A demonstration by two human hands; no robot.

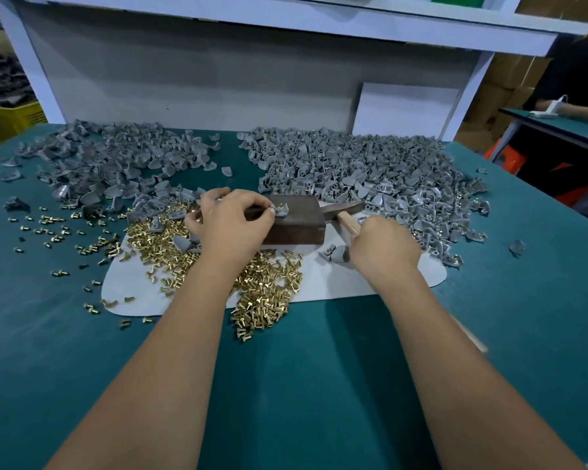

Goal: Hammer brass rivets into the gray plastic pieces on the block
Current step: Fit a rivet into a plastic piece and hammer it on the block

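One gray plastic piece [281, 210] sits pinched between left-hand fingers [269, 212].

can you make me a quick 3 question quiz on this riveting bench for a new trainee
1. True or false: the left hand holds a gray piece with a brass rivet in it on the block.
2. What does the right hand grip? A) pliers B) hammer handle C) rivet
3. Which pile lies nearest the person: gray pieces or loose brass rivets?

Key: 1 true; 2 B; 3 loose brass rivets.
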